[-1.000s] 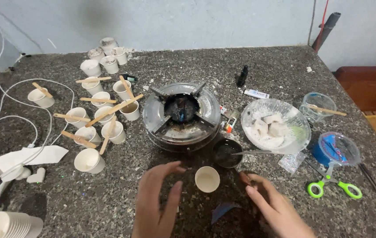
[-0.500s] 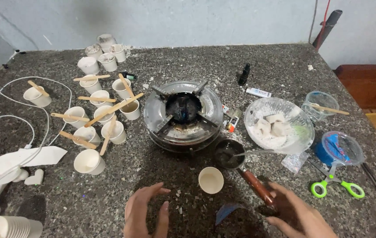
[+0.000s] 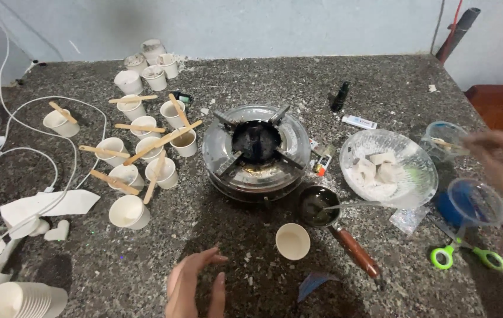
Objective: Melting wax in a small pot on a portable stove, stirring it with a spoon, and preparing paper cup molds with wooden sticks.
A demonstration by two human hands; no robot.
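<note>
The speckled stone counter (image 3: pixel 346 76) fills my view, its near and left edges cut off. At its middle sits the round gas stove (image 3: pixel 256 150), burner dark. Right of it is a wide glass bowl (image 3: pixel 388 168) of white chunks, and left of it a cluster of small paper cups (image 3: pixel 145 147), several with flat wooden sticks laid across them. A small dark pan (image 3: pixel 320 206) with a reddish-brown handle sits just in front of the stove, a spoon resting in it. One empty paper cup (image 3: pixel 293 241) stands alone near me, just left of the pan's handle.

My left hand (image 3: pixel 195 288) is low in the view, wrist cut off, fingers loosely spread, holding nothing, near that lone cup but apart from it. My right hand (image 3: pixel 502 156) is blurred at the right edge, over a small clear cup (image 3: pixel 443 138) with a stick; I cannot tell whether it grips anything. Below it, a blue-based clear container (image 3: pixel 475 203) partly hides green-handled scissors (image 3: pixel 468 256).
</note>
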